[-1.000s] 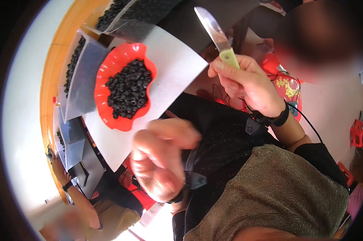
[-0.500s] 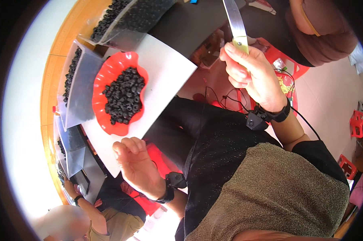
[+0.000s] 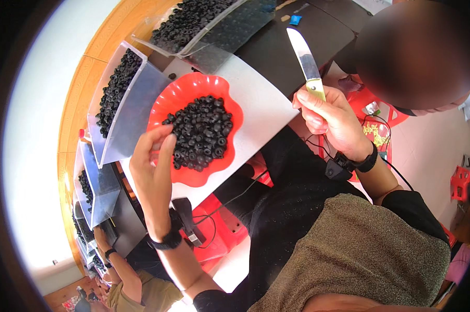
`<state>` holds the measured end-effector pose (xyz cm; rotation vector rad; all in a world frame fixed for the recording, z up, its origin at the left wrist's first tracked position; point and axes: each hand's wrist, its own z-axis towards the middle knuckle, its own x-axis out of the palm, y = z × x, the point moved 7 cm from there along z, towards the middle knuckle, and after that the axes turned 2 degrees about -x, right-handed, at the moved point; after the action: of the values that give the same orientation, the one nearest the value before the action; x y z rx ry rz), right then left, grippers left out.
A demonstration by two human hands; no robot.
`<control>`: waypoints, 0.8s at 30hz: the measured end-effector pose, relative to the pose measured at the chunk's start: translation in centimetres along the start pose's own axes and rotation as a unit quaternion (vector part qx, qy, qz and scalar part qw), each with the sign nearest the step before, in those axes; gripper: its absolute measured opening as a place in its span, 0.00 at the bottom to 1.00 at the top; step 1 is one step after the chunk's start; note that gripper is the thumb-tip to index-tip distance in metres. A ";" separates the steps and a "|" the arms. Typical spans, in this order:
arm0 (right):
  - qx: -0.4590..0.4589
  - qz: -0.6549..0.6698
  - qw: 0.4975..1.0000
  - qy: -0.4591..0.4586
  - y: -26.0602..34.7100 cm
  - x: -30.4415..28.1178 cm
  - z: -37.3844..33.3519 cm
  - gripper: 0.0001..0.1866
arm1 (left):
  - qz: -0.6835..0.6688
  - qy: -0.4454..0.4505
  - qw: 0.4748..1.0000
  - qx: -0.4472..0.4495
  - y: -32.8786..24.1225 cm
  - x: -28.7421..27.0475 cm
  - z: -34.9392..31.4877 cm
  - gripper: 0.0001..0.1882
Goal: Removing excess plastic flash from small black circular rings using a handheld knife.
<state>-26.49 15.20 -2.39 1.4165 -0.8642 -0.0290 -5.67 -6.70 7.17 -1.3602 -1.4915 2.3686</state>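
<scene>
My right hand [image 3: 333,120] is closed around the pale yellow-green handle of a knife [image 3: 303,54], its blade pointing up and away from me. My left hand [image 3: 154,166] is over the left edge of a red scalloped bowl [image 3: 219,89], with thumb and fingers slightly apart. Its fingertips reach the rim of a heap of small black hollow parts [image 3: 198,132] in the bowl. Nothing shows held in that hand. The bowl rests on a white board [image 3: 261,93].
Clear plastic bins [image 3: 136,104] of similar black parts line the left and far side. Across the dark table [image 3: 276,57], a person [image 3: 422,57] sits at the upper right. Another person's arm [image 3: 123,273] is at the lower left. A red stool [image 3: 222,234] stands below the board.
My left hand has moved up to the heap in the bowl. My right hand still grips the knife. The bowl and bins appear farther right as the view has shifted.
</scene>
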 end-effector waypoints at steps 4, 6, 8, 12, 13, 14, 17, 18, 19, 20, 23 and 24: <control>0.019 -0.006 1.000 0.006 -0.5 1.2 1.5 0.15 | -0.009 0.128 0.991 -0.034 2.9 2.2 5.2 0.14; 0.024 -0.006 1.000 0.013 -0.8 1.5 2.0 0.15 | 0.008 0.167 0.985 -0.049 4.4 3.5 6.8 0.15; 0.036 -0.005 0.999 0.019 -1.2 1.6 2.4 0.14 | 0.035 0.178 0.983 -0.034 5.5 5.0 7.8 0.16; 0.061 -0.021 0.998 0.021 -1.7 1.6 2.7 0.12 | 0.075 0.196 0.975 -0.075 7.7 6.8 9.4 0.16; 0.057 -0.018 0.998 0.025 -1.7 1.7 2.7 0.12 | 0.081 0.197 0.975 -0.071 7.8 7.0 9.6 0.16; 0.065 -0.019 0.998 0.017 -1.9 1.6 2.8 0.13 | 0.087 0.196 0.975 -0.065 7.8 7.0 9.8 0.16; 0.071 -0.014 0.997 0.018 -2.3 1.9 3.2 0.14 | 0.124 0.189 0.973 -0.054 7.5 6.9 9.9 0.15; 0.074 -0.018 0.997 0.019 -2.4 2.0 3.4 0.14 | 0.132 0.186 0.973 -0.038 7.2 6.9 9.8 0.14; 0.079 -0.026 0.996 0.016 -2.7 2.1 3.5 0.14 | 0.142 0.186 0.971 -0.048 7.2 6.9 9.7 0.14; 0.077 -0.014 0.996 0.031 -2.8 2.5 3.6 0.14 | 0.144 0.185 0.971 -0.044 7.1 6.9 9.7 0.13; 0.074 -0.002 0.996 0.057 -3.0 3.5 3.6 0.14 | 0.129 0.163 0.978 -0.032 6.5 6.4 9.8 0.12; 0.074 -0.006 0.995 0.061 -3.1 3.8 3.5 0.14 | 0.131 0.157 0.978 -0.044 6.4 6.1 9.7 0.12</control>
<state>-24.26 9.72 -3.48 1.5460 -0.7699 0.1140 -13.55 -14.41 0.01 -1.9532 -1.4184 2.1006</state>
